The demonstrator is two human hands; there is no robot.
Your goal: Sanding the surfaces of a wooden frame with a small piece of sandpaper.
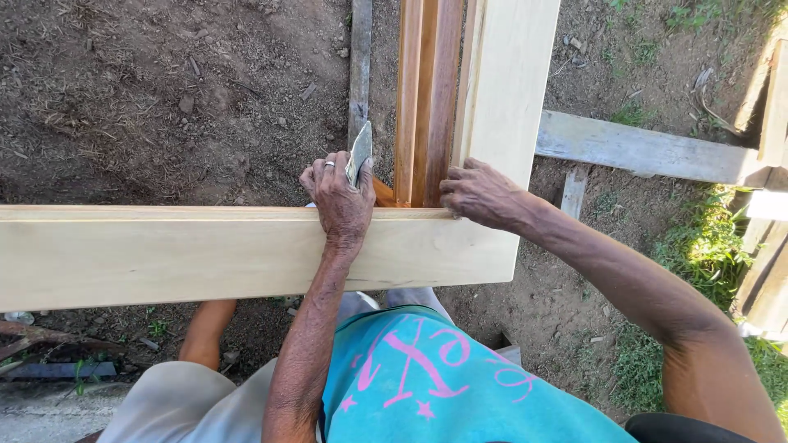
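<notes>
The left hand [341,197] is closed around a small folded piece of grey sandpaper [359,152]. At least it looks like sandpaper; the view is too small to be sure. The hand rests on the top edge of a long, pale yellow wooden board [164,254] that runs flat from left to right. A ring shows on one finger.

The right hand [480,193] holds nothing. Its fingers are bent and press down on the corner where the long board meets a second pale wooden board [509,74] going away from the person. The two boards touch and make a square corner, like part of a frame.

Between the hands, just inside the corner, stand reddish-brown wooden strips [427,98] with grooves. The grey paper is right beside them.

The pale boards look smooth and clean already. The darker strips in the corner look like the part being rubbed now, so that bit seems not finished.

Under the frame is brown dirt [164,82]. A grey old plank [640,152] lies on the right, near green grass [706,246]. No packages, labels or signs show.
</notes>
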